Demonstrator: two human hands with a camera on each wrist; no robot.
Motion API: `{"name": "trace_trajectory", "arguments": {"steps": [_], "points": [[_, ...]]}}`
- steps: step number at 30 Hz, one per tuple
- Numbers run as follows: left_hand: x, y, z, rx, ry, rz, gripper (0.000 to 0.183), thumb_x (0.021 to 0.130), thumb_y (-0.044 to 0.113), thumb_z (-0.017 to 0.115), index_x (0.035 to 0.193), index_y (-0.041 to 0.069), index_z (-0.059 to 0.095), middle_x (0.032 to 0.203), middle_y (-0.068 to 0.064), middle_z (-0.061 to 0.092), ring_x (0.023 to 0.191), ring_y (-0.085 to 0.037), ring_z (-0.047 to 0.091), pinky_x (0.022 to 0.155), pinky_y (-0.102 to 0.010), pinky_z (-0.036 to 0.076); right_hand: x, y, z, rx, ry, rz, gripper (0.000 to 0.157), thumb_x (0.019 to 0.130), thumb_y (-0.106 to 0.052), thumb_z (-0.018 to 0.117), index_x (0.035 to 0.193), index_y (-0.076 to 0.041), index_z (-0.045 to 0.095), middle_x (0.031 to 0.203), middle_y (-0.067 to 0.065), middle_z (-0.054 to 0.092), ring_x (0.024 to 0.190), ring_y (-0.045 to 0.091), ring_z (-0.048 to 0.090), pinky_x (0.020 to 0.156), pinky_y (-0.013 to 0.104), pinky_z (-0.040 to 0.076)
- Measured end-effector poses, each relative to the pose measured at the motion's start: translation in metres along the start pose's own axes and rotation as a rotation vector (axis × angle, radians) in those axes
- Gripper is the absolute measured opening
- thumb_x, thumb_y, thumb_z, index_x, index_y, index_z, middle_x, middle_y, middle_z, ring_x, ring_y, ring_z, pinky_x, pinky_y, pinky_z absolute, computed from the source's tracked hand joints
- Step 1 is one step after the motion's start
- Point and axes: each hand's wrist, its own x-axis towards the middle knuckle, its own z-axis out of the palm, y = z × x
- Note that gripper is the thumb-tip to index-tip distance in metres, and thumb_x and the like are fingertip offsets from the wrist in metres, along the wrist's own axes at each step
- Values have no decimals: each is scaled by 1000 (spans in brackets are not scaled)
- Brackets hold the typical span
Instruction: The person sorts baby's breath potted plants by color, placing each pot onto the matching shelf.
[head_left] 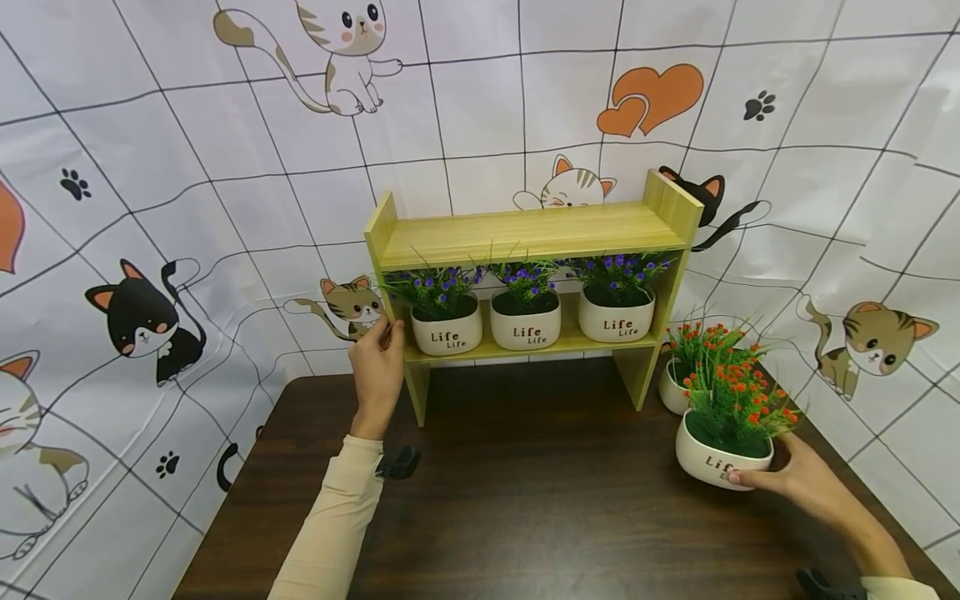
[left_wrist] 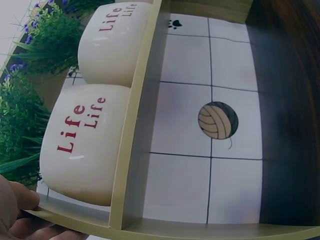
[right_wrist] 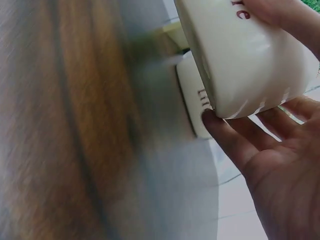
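My left hand [head_left: 377, 367] pinches the left side panel of a light wooden two-tier shelf [head_left: 525, 233]; in the left wrist view the thumb [left_wrist: 22, 195] lies at the panel's edge. My right hand [head_left: 813, 483] grips a white flowerpot [head_left: 720, 454] with orange artificial flowers, tilted a little. From the right wrist, the pot [right_wrist: 250, 60] shows raised off the table, thumb on its lettered front and fingers underneath and behind. Another white pot [head_left: 672, 392] with orange flowers stands just behind it, beside the shelf's right leg.
Three white "Life" pots [head_left: 525, 329] with purple flowers line the shelf's lower board. The shelf stands at the back of a dark brown wooden table [head_left: 510, 492]. A white tiled-pattern wall covering [head_left: 480, 108] with cartoon cats rises behind and on both sides.
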Motion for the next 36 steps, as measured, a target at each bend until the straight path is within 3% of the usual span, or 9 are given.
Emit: {"name": "trace_trajectory", "arguments": {"steps": [5,7,10,24,32,36], "points": [[1,0,0,-4,2,8,24,105,7,66,120,-9,76,110,-29,78,98,-39,80,77,-54,64,0,-18,-3,15,-4,-3,89,90,-41,85,149,11,44,127,28,69,102,17,67,83,35,54],[1,1,1,-3,2,8,23,106,7,66,119,-8,76,109,-28,78,97,-38,80,75,-54,64,1,-24,-4,31,-3,-21,85,90,-39,86,147,10,47,118,21,73,90,4,66,74,25,53],[1,1,1,-4,4,11,23,105,7,66,118,-8,77,109,-28,78,96,-38,80,74,-54,63,2,-33,-6,38,10,-47,81,89,-37,86,144,10,50,114,18,75,85,-3,64,72,22,52],[-1,2,1,-7,12,19,23,105,6,65,120,-8,76,109,-28,78,98,-38,80,75,-53,64,11,-72,-15,126,41,-171,77,86,-23,88,142,13,51,115,25,73,86,-4,69,70,22,57],[0,-1,2,-2,17,15,23,105,6,66,120,-7,77,108,-27,79,97,-37,80,69,-27,61,17,-103,-28,151,43,-241,66,86,-19,88,134,12,55,108,18,74,86,-2,70,69,22,59],[0,-1,2,-3,20,17,23,105,6,66,120,-7,77,108,-27,79,96,-36,80,68,-24,59,22,-117,-33,193,54,-303,57,83,-12,88,126,11,57,99,7,74,84,0,71,68,21,59]]}}
